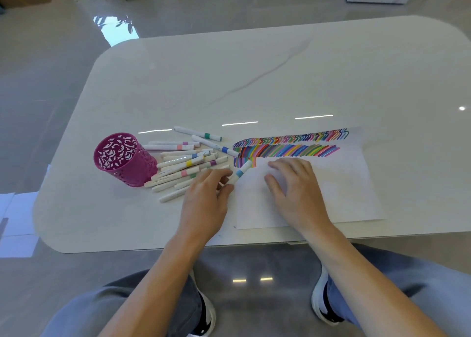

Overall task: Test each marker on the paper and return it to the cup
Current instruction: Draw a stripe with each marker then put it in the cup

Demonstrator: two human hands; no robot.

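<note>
The left hand [204, 199] lies at the paper's left edge, its grip pinching a white marker with a light blue band [240, 173] between thumb and fingers. The marker slants up and to the right, and its far end reaches the lowest row of coloured strokes [293, 145]; the end is blurred, so it only appears to touch the sheet. The right hand [295, 186] rests palm down on the paper [344, 191], its grip spread, fingers loosely straight and holding nothing.

The paper lies on the near right part of the white tabletop [229, 81], with bands of many-coloured strokes along its far edge. Left of it lies a loose pile of white markers [183, 163] with coloured bands, most pointing roughly toward the sheet. Just beside the pile, further left, stands the pink perforated cup [119, 158]. Below the tabletop edge are the person's knees and white shoes on a grey floor.
</note>
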